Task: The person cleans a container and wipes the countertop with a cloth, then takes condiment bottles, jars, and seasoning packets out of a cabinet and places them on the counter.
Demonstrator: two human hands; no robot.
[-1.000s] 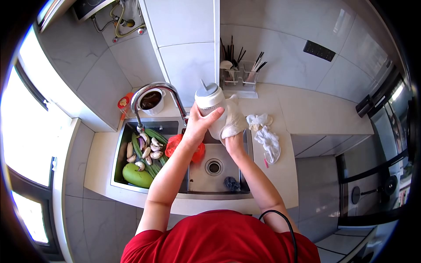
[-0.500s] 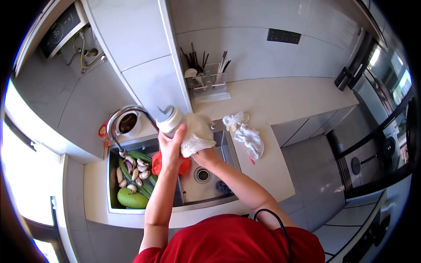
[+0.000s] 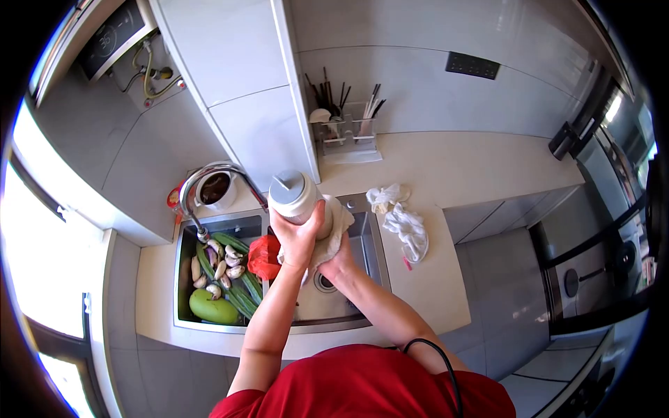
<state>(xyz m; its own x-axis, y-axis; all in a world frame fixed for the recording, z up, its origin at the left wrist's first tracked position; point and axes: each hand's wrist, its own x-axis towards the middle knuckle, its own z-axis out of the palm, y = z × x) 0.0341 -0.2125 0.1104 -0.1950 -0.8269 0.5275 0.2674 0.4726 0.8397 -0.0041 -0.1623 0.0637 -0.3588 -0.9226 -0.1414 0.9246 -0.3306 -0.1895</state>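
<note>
My left hand (image 3: pixel 298 235) is wrapped round a white bottle (image 3: pixel 295 207) with a grey lid, tilted above the sink. A beige cloth (image 3: pixel 339 224) lies against the bottle's lower right side. My right hand (image 3: pixel 337 262) is closed on that cloth, pressing it to the bottle; its fingertips are hidden. Left of my hands, a red plastic bag (image 3: pixel 264 258) sits by the divider of the steel sink (image 3: pixel 380 279).
The left basin holds a green melon-like vegetable (image 3: pixel 212 307), long green gourds and several pale eggplants. A curved faucet (image 3: pixel 187 196) arches over it, with a white pot (image 3: pixel 221 198) behind. Crumpled white cloths (image 3: pixel 405 226) and a utensil rack (image 3: pixel 348 134) stand on the counter.
The bottle has turned more upright, with its lid now facing me. The cloth has shifted down along its right side, and my right hand with it. The view has also shifted slightly.
</note>
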